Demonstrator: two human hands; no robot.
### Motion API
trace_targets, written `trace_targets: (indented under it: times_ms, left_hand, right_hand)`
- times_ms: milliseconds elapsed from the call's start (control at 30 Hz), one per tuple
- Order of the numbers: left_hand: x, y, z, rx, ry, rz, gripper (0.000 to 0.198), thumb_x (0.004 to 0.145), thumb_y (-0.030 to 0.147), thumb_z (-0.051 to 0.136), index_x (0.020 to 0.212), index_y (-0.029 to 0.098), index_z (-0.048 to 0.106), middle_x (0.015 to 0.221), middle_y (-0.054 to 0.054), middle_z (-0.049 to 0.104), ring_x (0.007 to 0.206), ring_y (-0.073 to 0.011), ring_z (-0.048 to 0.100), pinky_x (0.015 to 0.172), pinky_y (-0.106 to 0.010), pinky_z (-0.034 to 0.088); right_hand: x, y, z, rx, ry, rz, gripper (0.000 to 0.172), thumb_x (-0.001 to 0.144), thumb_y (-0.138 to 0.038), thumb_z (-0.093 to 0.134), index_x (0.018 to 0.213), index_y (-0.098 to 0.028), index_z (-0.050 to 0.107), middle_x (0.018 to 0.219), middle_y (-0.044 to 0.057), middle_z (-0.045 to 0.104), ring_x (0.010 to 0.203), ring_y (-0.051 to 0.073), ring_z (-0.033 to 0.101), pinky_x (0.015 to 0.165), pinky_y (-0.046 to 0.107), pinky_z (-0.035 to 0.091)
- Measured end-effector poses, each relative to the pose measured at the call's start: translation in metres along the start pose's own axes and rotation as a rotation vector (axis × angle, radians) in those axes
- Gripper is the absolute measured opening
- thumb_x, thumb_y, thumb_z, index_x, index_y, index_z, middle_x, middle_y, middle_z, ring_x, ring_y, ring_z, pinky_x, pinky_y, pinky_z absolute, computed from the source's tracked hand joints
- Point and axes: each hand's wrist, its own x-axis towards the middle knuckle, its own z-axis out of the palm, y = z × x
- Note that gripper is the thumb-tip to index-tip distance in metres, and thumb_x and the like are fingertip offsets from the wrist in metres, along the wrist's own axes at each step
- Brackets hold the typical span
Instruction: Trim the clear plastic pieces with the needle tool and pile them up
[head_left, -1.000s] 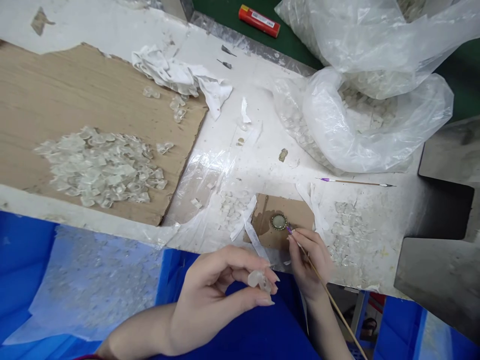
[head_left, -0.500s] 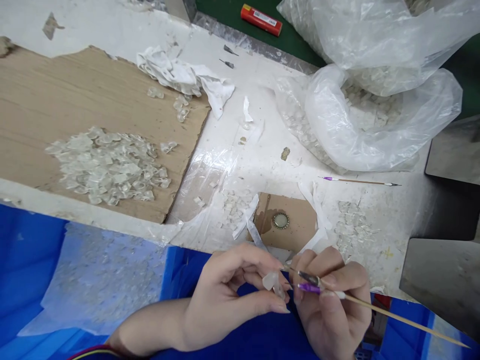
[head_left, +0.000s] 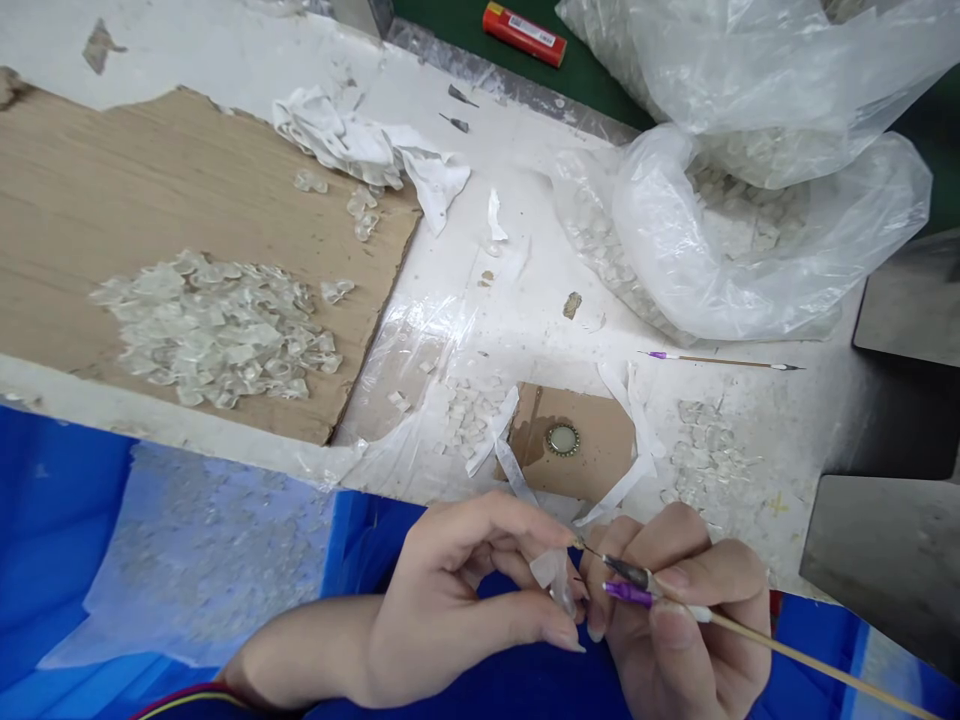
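My left hand (head_left: 480,595) is curled around a small translucent plastic piece (head_left: 553,578), which rests against its fingers. Between the thumb and fingers of my right hand (head_left: 686,610) is a thin wooden stick (head_left: 787,645) with white wrapping near its front. Beside that wrapping sit a purple needle tip (head_left: 628,594) and a dark needle tip (head_left: 626,571). The dark tip's fine needle reaches my left index fingertip, where a tiny speck shows. Just beyond both hands, a round bottle-cap-like disc (head_left: 562,439) lies on a small cardboard piece (head_left: 611,460).
A heap of translucent pieces (head_left: 225,330) covers part of a cardboard sheet (head_left: 67,200) at left. Clear bags (head_left: 750,300) of pieces stand at back right. A second needle-tipped stick (head_left: 724,360), a white cloth (head_left: 337,135) and a red tube (head_left: 525,35) lie farther back.
My right hand has shifted a little right with the stick, drawing the needle tips slightly away from my left hand. The left hand stays nearly in place.
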Motion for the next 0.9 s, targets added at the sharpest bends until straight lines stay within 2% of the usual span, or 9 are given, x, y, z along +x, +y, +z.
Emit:
trace_targets:
  times_ms: [100,300,433,667,800,900]
  left_hand:
    - [-0.0024,-0.0007,-0.0016,0.025,0.004,-0.008,0.022,0.076,0.015,0.089,0.094,0.02,0.079,0.076,-0.004,0.085,0.062,-0.0208,0.082,0.061,-0.021,0.067]
    - [0.0001,-0.0003,-0.0006,-0.019,-0.012,-0.024,0.027,0.075,0.009,0.089,0.096,0.022,0.08,0.076,-0.001,0.085,0.062,-0.0168,0.081,0.062,-0.016,0.065]
    - [0.001,0.0002,-0.0002,-0.018,-0.012,-0.03,0.028,0.073,0.009,0.09,0.096,0.022,0.081,0.075,-0.002,0.085,0.062,-0.0176,0.081,0.061,-0.017,0.065]
    - [-0.0009,0.0008,-0.0001,-0.024,-0.036,-0.036,0.026,0.077,0.013,0.088,0.099,0.025,0.081,0.078,0.001,0.086,0.064,-0.0139,0.081,0.064,-0.013,0.064]
    - [0.0001,0.0007,0.001,0.0,-0.01,-0.022,0.023,0.076,0.016,0.089,0.096,0.023,0.081,0.075,-0.001,0.085,0.062,-0.0165,0.081,0.062,-0.016,0.065]
    - [0.0011,0.0006,0.0009,-0.016,-0.013,-0.02,0.026,0.075,0.012,0.089,0.096,0.023,0.081,0.076,-0.001,0.085,0.063,-0.0162,0.081,0.062,-0.015,0.065]
  right_hand:
    - [0.0015,-0.0004,-0.004,-0.029,-0.034,-0.015,0.014,0.1,-0.017,0.053,0.105,-0.021,0.066,0.073,-0.002,0.045,0.046,0.012,0.045,0.032,0.025,0.041]
    - [0.0039,-0.001,-0.0067,-0.054,-0.091,-0.019,0.014,0.101,-0.018,0.052,0.107,-0.022,0.064,0.073,-0.003,0.045,0.047,0.011,0.045,0.036,0.024,0.045]
    - [0.0041,-0.0024,-0.0073,-0.043,-0.105,-0.026,0.014,0.101,-0.018,0.052,0.107,-0.021,0.064,0.073,-0.003,0.046,0.046,0.011,0.046,0.036,0.025,0.045]
    - [0.0046,-0.0029,-0.0101,-0.047,-0.144,-0.026,0.016,0.102,-0.017,0.05,0.11,-0.02,0.063,0.075,-0.003,0.046,0.048,0.011,0.048,0.037,0.025,0.047]
    - [0.0059,-0.0011,-0.0099,-0.049,-0.144,-0.034,0.016,0.101,-0.017,0.05,0.11,-0.021,0.063,0.074,-0.003,0.046,0.048,0.011,0.047,0.037,0.024,0.047]
    - [0.0059,-0.001,-0.0106,-0.065,-0.149,-0.033,0.016,0.101,-0.017,0.051,0.11,-0.022,0.064,0.073,-0.003,0.045,0.046,0.01,0.047,0.037,0.024,0.048]
